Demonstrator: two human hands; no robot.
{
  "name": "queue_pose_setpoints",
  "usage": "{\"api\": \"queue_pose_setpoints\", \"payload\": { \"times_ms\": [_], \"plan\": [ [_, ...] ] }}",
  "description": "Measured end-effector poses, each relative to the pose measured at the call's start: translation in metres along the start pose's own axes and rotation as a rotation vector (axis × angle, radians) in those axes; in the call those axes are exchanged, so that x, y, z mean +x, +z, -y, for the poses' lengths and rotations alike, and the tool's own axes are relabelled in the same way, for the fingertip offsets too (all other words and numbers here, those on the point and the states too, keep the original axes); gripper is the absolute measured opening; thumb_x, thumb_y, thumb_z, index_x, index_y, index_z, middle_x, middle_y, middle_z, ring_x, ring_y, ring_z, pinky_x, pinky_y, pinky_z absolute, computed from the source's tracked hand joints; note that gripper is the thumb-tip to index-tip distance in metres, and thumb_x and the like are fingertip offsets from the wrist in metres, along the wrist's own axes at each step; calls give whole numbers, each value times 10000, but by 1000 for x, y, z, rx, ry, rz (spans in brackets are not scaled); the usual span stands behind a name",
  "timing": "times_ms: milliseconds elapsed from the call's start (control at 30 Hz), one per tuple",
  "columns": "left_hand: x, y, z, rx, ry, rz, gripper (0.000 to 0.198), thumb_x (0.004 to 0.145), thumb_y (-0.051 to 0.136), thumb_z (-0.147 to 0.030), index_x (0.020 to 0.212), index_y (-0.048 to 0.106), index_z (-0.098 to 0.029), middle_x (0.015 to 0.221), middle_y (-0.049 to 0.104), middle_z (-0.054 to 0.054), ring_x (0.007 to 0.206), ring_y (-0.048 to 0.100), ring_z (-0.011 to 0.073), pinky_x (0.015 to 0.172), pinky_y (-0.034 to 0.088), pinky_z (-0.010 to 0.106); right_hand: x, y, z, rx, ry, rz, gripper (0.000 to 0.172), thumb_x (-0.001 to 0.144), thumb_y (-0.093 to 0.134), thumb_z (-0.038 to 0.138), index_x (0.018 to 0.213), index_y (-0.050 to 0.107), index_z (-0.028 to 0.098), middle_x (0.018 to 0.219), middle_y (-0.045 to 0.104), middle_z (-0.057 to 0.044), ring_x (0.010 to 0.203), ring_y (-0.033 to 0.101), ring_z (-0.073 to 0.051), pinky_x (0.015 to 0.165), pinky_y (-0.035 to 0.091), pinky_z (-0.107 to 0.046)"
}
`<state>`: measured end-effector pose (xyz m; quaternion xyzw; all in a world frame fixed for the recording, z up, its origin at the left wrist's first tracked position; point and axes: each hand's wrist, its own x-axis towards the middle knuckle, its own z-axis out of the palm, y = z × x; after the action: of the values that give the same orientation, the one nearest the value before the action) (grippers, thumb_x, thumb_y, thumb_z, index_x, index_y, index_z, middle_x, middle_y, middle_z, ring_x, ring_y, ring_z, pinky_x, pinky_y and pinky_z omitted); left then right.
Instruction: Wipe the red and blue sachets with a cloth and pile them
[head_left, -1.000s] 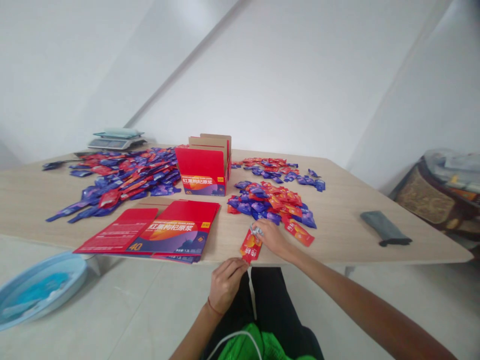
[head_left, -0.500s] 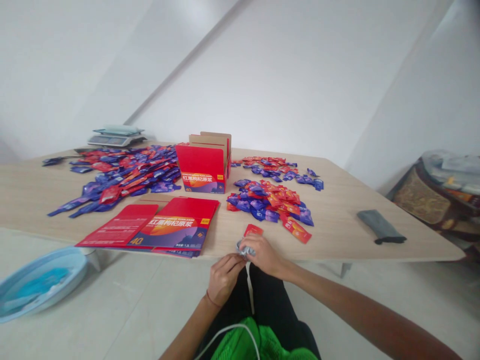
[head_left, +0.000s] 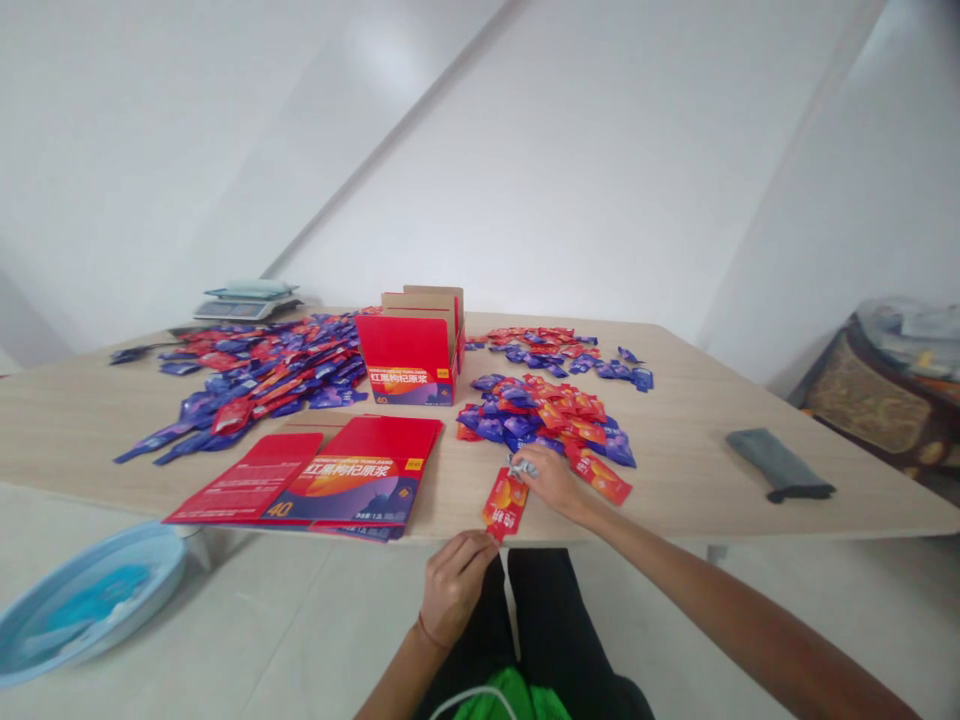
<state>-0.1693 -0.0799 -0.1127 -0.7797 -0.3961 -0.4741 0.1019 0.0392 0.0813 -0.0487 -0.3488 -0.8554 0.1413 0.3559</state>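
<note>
At the table's near edge lies a red and orange sachet, with white print facing up. My left hand pinches its near end, fingers closed. My right hand is closed on a crumpled grey wad, cloth or tissue, I cannot tell which. The wad rests at the sachet's far end. Just beside my right hand another red sachet lies flat. Behind it is a pile of red and purple sachets.
Flattened red cartons lie stacked on the left, with an upright open carton behind. A large sachet heap and a scale stand farther left. A folded grey cloth lies right. A blue basin is below.
My right hand has moved away from my left, up the table, with the grey wad. The sachet between them now shows along its length. The view has tilted slightly up.
</note>
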Motion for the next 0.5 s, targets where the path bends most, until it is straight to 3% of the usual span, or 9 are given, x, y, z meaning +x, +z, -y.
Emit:
{"api": "queue_pose_setpoints", "payload": {
  "times_ms": [100, 233, 367, 500],
  "plan": [
    [4, -3, -5, 21, -5, 22, 170, 1024, 605, -110, 1060, 740, -207, 982, 761, 50, 962, 730, 178, 882, 619, 295, -8, -25, 6, 29, -58, -185, 194, 891, 624, 126, 1013, 712, 248, 1070, 750, -59, 1047, 684, -237, 974, 526, -400],
    [17, -17, -16, 85, -2, 131, 139, 1017, 619, -179, 1111, 717, -208, 1018, 746, 79, 993, 710, 223, 906, 618, 373, -34, -84, -10, -26, -28, -390, 142, 943, 618, 259, 1047, 716, 254, 1087, 750, -77, 1048, 687, -252, 972, 530, -419],
    [55, -23, -30, 169, -41, 244, 204, 1039, 560, -224, 1188, 699, -213, 1163, 731, 110, 1107, 682, 271, 987, 593, 460, -76, -143, -71, -138, 158, -457, 196, 927, 606, 382, 997, 718, 236, 1067, 757, -105, 1020, 691, -271, 950, 530, -425],
    [104, 5, -43, 310, -131, 443, 304, 1020, 602, -241, 1311, 668, -182, 1288, 701, 145, 1184, 669, 280, 1025, 578, 441, -119, -177, -145, -249, 358, -505, 304, 866, 563, 469, 936, 714, 215, 990, 771, -117, 929, 702, -285, 871, 528, -426]
  ]
}}
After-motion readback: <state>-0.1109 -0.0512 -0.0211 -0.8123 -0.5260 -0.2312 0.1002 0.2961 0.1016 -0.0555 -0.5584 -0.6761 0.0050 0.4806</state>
